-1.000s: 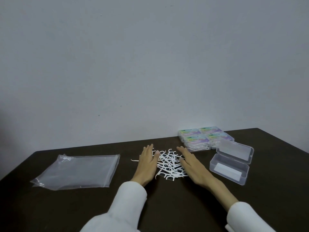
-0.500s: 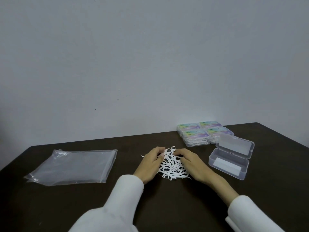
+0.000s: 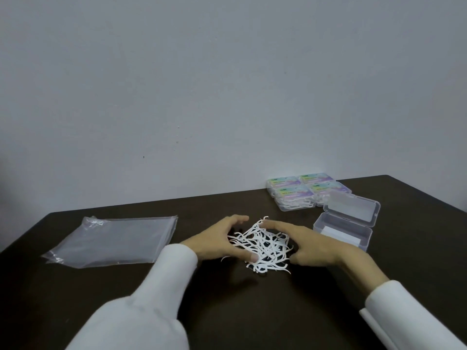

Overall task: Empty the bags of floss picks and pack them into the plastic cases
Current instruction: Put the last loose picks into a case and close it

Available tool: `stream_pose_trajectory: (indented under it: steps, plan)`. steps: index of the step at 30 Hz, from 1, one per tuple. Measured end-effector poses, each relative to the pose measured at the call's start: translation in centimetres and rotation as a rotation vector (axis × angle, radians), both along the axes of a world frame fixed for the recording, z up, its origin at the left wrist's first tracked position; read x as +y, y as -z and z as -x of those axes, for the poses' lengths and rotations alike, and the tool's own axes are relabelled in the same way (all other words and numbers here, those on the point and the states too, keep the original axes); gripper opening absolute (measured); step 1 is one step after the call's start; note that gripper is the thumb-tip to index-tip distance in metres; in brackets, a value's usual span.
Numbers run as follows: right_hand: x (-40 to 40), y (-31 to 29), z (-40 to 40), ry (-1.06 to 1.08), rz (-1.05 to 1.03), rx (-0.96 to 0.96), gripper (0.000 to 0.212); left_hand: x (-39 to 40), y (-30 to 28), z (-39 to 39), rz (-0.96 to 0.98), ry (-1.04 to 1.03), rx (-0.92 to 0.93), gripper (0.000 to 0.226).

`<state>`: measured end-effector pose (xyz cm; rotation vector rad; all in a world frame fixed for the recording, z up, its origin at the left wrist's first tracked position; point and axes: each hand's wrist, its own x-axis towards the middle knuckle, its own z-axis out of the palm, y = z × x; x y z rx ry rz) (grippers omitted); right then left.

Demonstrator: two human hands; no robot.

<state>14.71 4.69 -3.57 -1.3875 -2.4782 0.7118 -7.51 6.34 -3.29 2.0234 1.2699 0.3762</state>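
On the dark brown table [image 3: 252,311] a loose heap of white plastic floss picks [image 3: 262,245] lay near the middle, a little toward the near edge. The left hand [image 3: 214,242] stood on the left side of the heap. Its fingers were curved around the far-left side of the heap, and the thumb reached under the near side, so the hand cupped the picks and touched them. The right hand [image 3: 310,245] stood on the right side of the heap in the same manner, with the forefinger stretched along the far side and the other fingers bent toward the picks. The two hands held the heap between them, only half closed; whether the heap was lifted off the table I could not tell. Both arms wore white sleeves [image 3: 166,279].

To the right of the heap, just beside the right hand, stood an open clear plastic case [image 3: 343,232], its hinged lid [image 3: 353,210] leaning back on the far side. Behind it, at the far edge by the pale wall [image 3: 227,84], four closed clear cases with coloured labels [image 3: 307,192] sat close together in a square. Well apart on the left lay flat empty transparent plastic bags [image 3: 118,239].
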Motion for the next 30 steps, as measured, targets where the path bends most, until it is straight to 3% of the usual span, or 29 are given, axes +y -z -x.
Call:
stream_pose_trajectory:
  steps: [2,5,12,18,26,30]
  plan:
    - [0.0,-0.1,0.1,-0.035,-0.027,-0.113,0.066,-0.2,-0.3,-0.1,0.021,0.046,0.153,0.101]
    - [0.4,-0.3,0.0,-0.040,-0.133,-0.153,0.053,-0.2,-0.2,-0.4,-0.052,0.068,0.231,0.102]
    - [0.7,-0.1,-0.4,0.027,-0.348,-0.182,0.026,0.5,0.4,-0.1,-0.186,-0.013,0.021,0.065]
    - [0.6,-0.1,-0.3,0.022,-0.563,-0.263,0.015,0.6,-0.1,0.2,-0.248,-0.021,0.004,0.044]
    - [0.4,-0.3,-0.2,0.099,-0.529,-0.106,0.015,0.7,-0.8,0.2,-0.383,-0.005,0.183,0.020]
    - [0.5,-0.3,-0.5,0.171,-0.477,0.030,0.009,0.5,-1.2,0.1,-0.469,-0.026,0.180,0.015]
